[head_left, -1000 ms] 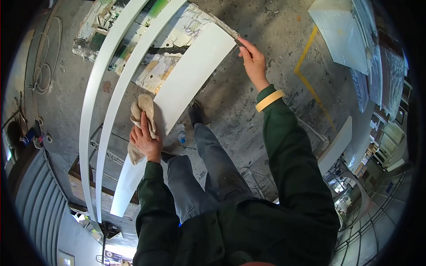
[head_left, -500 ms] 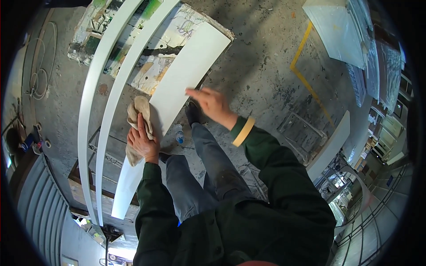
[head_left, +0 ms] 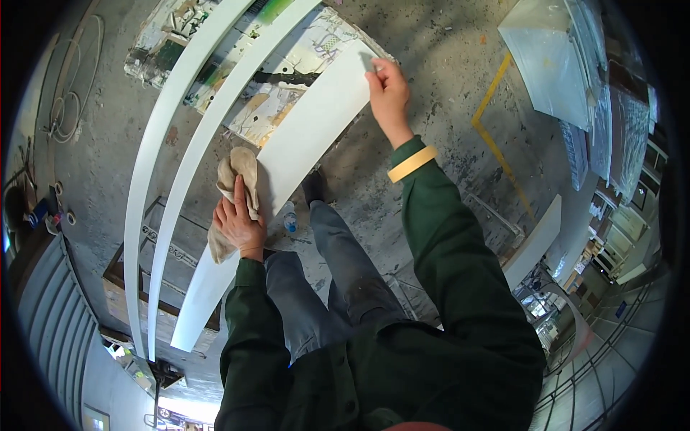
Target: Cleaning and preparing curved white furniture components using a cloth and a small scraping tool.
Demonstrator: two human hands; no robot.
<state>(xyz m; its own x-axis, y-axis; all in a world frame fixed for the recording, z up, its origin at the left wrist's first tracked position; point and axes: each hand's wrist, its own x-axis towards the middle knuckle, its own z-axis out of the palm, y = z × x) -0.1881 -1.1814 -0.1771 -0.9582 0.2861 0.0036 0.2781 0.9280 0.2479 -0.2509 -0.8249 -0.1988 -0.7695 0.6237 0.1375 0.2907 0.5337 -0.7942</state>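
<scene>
A long white board lies slantwise in front of me, its far end on a paint-spattered support. My left hand rests on a crumpled beige cloth and presses it against the board's left part, index finger stretched along it. Out at the board's far right corner is my right hand, its fingers curled together at the edge. Beside those fingertips shows a small grey flat patch; whether it is a held piece or a shadow is unclear. Two narrow curved white strips run along the board's left side.
The paint-spattered support carries the board and strips at their far ends. A small clear bottle stands on the floor by my legs. Wrapped panels lean at the far right, past a yellow floor line. A hose lies far left.
My right hand has moved away from me along the board's edge to its far corner, and its pointing fingers have curled. The left hand stays on the cloth. The whole view has shifted slightly.
</scene>
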